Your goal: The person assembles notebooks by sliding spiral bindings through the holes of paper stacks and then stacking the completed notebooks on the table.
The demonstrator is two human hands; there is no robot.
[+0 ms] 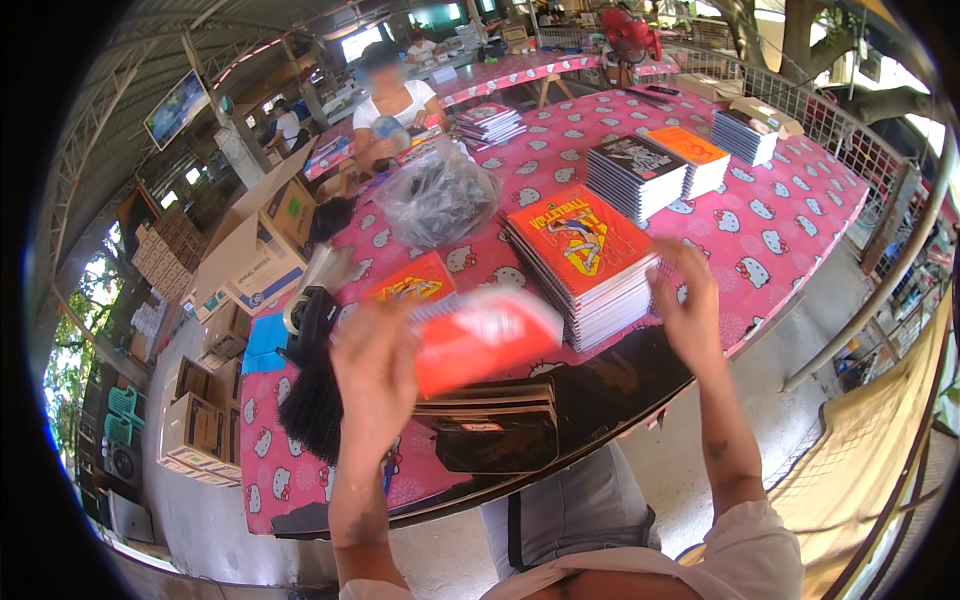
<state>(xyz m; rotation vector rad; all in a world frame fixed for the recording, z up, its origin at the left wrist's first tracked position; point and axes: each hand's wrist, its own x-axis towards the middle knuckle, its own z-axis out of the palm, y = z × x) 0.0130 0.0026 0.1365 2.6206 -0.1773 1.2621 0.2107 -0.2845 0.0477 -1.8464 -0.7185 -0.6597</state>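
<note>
Head view. Left hand pinching blurred red-covered item, centre of frame. Right hand part-curled, fingers parted at right edge of red notebook stack; contact unclear. Work judged part-done: red stack built up, black notebook stack upper right; held item, orange notebook apart. Pink-clothed table. Open-sided shed; cartons left, co-worker upper left.
</note>
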